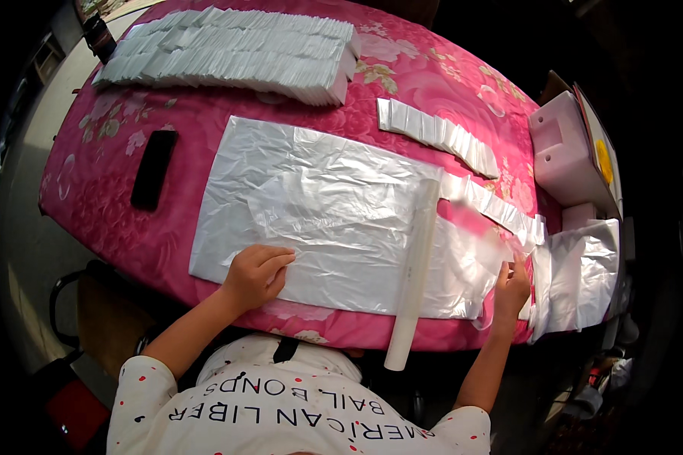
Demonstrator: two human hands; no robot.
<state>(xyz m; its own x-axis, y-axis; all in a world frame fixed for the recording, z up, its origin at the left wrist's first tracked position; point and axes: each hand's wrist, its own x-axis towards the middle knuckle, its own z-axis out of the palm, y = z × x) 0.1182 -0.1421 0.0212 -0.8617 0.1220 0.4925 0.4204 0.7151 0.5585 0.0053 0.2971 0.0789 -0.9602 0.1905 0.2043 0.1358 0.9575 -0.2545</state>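
Note:
A wide layer of thin, shiny, see-through plastic film (pixel 319 182) lies wrinkled on the table in front of me. Over its near left part my left hand (pixel 259 274) is closed, thumb and fingers pinching the film. At the film's right end my right hand (pixel 513 287) is raised slightly, its fingertips pinched on a thin film edge. Between the two hands a long translucent strip, like a ruler (pixel 413 277), lies across the film and juts over the table's front edge.
Rows of folded white plastic packets (pixel 235 53) fill the far left; a shorter row (pixel 436 135) lies far right. A black phone (pixel 154 170) rests left. To the right are more film (pixel 577 273) and a white foam box (pixel 565 152). The pink flowered tablecloth (pixel 91 205) covers the table.

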